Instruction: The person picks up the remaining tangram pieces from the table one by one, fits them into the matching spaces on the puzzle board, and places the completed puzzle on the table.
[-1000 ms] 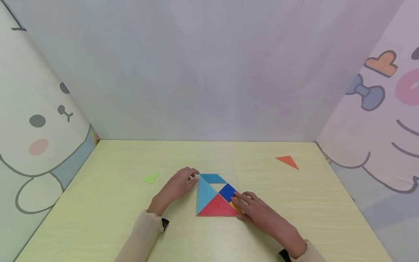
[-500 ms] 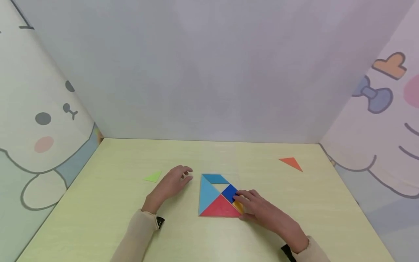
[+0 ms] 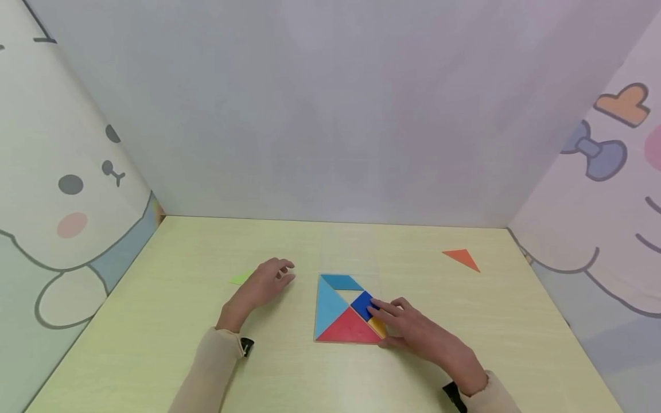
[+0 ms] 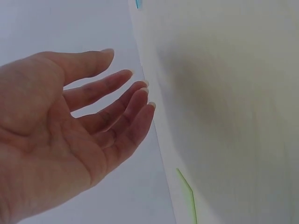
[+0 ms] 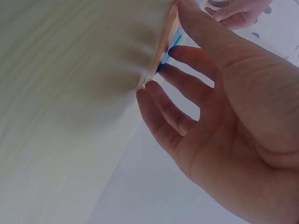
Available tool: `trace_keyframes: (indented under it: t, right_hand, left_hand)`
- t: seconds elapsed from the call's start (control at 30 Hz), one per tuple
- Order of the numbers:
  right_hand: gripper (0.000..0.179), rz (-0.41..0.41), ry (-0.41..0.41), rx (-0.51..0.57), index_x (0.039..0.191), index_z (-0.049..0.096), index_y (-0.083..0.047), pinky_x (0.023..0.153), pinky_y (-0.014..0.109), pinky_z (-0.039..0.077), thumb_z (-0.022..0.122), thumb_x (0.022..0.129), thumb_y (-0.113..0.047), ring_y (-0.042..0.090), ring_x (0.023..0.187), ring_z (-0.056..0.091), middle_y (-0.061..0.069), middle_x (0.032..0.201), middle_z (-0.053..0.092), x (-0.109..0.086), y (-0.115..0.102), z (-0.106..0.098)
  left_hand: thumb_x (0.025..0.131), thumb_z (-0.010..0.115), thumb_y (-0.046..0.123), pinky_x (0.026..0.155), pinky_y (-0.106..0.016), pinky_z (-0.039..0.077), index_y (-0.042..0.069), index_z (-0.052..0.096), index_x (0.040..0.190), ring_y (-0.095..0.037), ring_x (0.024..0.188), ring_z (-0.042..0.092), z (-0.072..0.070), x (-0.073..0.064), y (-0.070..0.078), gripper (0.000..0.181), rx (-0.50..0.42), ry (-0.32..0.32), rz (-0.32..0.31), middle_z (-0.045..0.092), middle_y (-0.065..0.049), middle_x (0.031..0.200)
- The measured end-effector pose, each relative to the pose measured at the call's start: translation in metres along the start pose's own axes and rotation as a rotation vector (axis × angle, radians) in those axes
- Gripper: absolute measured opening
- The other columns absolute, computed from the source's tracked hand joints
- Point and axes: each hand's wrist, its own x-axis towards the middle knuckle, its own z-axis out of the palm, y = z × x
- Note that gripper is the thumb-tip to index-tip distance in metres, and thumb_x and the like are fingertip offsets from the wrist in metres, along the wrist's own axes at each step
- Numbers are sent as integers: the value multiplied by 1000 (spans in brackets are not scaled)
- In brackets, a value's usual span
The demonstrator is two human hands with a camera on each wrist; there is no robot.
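Flat tangram pieces lie in a clear square tray (image 3: 378,281) in the head view: a light blue triangle (image 3: 328,310), a red triangle (image 3: 348,328), a blue parallelogram (image 3: 341,281), a dark blue square (image 3: 363,305) and a yellow piece (image 3: 378,326), partly covered by my right hand (image 3: 415,328). That hand's fingertips touch the dark blue square and the tray's right side, its thumb by the near right corner. My left hand (image 3: 263,284) hovers left of the tray, holding nothing, fingers loosely bent. A light green triangle (image 3: 240,279) lies partly hidden behind it.
An orange-red triangle (image 3: 463,259) lies at the back right of the pale wooden table (image 3: 289,373). A plain pale wall (image 3: 330,115) closes off the back. Cartoon-printed panels (image 3: 51,189) stand at both sides.
My left hand has left the tray's upper left corner and moved left, now partly covering the green triangle. The right hand stays at the tray; the head view has shifted slightly.
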Motion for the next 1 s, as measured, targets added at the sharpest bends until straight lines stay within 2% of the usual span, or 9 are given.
trace_keyframes:
  t: [0.27,0.47,0.77,1.0]
  right_hand:
    - [58,-46,19,-22,146,56,-4,85,25,56,74,95,-26,30,119,52,18,151,51,0,0,1]
    - [58,-40,12,-30,146,57,-5,86,27,57,74,95,-27,32,120,52,18,151,51,0,1,2]
    - [57,-22,4,-24,146,57,-7,87,30,57,74,95,-28,33,122,51,17,152,51,0,0,1]
    - [56,-27,13,-31,145,58,-7,87,30,57,73,95,-29,33,122,51,17,151,51,0,0,2]
  left_hand:
    - [103,62,11,96,-54,50,-6,60,132,-39,113,61,-12,-4,-11,33,12,-5,-41,63,-23,120]
    - [101,63,12,99,-56,47,-7,57,134,-43,118,57,-23,-7,-18,38,-7,-28,-84,60,-26,125]
    - [97,70,9,100,-59,46,-9,53,138,-47,119,55,-38,-11,-31,47,-16,-47,-99,57,-32,129]
    - [96,71,9,98,-60,46,-10,53,136,-49,117,56,-45,-13,-39,48,-28,-35,-103,57,-33,127]
